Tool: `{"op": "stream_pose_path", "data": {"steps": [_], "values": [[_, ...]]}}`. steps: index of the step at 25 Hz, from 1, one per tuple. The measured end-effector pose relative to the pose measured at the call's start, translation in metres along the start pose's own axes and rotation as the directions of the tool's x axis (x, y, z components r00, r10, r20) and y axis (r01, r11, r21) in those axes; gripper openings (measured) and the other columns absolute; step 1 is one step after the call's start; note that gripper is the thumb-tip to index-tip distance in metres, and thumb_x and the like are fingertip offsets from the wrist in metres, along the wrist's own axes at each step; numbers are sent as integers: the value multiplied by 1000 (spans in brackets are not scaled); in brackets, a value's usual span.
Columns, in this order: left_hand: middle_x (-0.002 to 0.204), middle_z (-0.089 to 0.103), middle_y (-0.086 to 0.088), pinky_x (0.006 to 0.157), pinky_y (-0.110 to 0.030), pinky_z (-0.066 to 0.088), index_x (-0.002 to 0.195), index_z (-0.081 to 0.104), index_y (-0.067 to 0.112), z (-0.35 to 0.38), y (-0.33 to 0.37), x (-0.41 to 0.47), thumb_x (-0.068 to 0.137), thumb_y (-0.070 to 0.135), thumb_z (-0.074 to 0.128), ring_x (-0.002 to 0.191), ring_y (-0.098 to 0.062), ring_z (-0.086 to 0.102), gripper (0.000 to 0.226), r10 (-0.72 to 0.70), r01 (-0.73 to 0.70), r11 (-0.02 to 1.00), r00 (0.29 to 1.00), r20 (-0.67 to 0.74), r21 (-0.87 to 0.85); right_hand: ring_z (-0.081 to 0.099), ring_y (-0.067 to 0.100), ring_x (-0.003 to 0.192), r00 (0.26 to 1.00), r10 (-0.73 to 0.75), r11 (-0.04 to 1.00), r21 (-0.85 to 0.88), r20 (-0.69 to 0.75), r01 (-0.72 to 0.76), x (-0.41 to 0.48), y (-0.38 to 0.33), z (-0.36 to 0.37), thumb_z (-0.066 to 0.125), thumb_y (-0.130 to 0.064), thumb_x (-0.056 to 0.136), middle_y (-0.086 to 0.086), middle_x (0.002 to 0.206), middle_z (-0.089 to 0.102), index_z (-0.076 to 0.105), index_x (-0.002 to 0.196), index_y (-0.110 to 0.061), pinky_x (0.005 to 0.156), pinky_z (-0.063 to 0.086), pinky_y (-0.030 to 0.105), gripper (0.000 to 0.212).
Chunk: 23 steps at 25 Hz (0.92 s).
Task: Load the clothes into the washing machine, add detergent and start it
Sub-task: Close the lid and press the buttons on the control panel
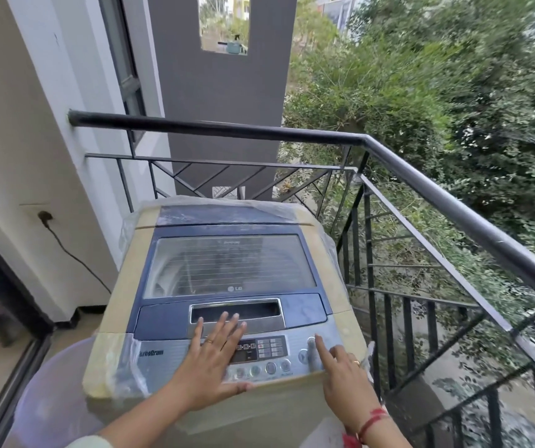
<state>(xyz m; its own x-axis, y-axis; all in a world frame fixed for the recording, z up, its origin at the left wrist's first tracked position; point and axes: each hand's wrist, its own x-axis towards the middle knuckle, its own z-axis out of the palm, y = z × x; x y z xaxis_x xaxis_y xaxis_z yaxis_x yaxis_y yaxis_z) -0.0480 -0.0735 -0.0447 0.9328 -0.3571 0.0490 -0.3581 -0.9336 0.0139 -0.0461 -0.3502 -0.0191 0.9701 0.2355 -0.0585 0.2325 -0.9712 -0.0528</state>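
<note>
Through the shut lid of the washing machine the drum's contents are too hazy to make out; the control panel print is illegible; a pale tub at the front left corner is cut off; "LG" marks the lid's front edge, "TurboDrum" the panel's left; the left hand lies flat mid-panel, fingers straight; the right hand grasps nothing, index finger on a round button near the front right corner, the others curled.
</note>
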Motion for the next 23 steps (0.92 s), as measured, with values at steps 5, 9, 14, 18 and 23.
{"op": "stream_pose_path", "data": {"steps": [5, 9, 14, 18, 23], "values": [[155, 23, -5, 105, -56, 9, 147, 27, 14, 2, -8, -1, 77, 85, 31, 143, -23, 12, 100, -38, 39, 999, 999, 19, -38, 55, 21, 81, 997, 28, 1000, 4, 65, -29, -2, -7, -13, 57, -5, 67, 1, 101, 51, 38, 139, -28, 60, 38, 27, 78], [155, 22, -5, 107, -55, 7, 148, 25, 15, 4, -10, -3, 77, 85, 31, 144, -22, 9, 100, -52, 53, 997, 998, 24, -54, 46, 23, 106, 997, 42, 999, 18, 64, -44, 0, -10, -14, 38, -5, 83, 3, 120, 42, 14, 147, -31, 79, 40, 30, 73], [155, 21, -5, 107, -55, 8, 148, 25, 14, 6, -15, -9, 77, 85, 31, 144, -21, 8, 100, -57, 57, 997, 998, -3, -59, 46, 23, 108, 995, 74, 997, -17, 59, -73, 1, -16, -11, 37, -5, 84, 4, 123, 41, 11, 147, -30, 80, 41, 30, 73], [156, 19, -4, 108, -56, 7, 148, 23, 14, 8, -16, -10, 77, 84, 31, 145, -21, 6, 100, -40, 38, 998, 999, -30, -59, 45, 22, 108, 990, 111, 992, -65, 86, -106, 1, -20, -8, 37, -5, 84, 4, 125, 40, 9, 147, -29, 85, 45, 33, 73], [157, 14, -2, 109, -53, 5, 149, 18, 15, 9, -16, -11, 76, 85, 32, 145, -19, 1, 103, -37, 30, 996, 996, -77, -89, 45, 22, 107, 991, 105, 994, -53, 79, -101, 1, -20, -3, 37, -6, 84, 3, 123, 39, 9, 147, -30, 81, 44, 30, 73]]}}
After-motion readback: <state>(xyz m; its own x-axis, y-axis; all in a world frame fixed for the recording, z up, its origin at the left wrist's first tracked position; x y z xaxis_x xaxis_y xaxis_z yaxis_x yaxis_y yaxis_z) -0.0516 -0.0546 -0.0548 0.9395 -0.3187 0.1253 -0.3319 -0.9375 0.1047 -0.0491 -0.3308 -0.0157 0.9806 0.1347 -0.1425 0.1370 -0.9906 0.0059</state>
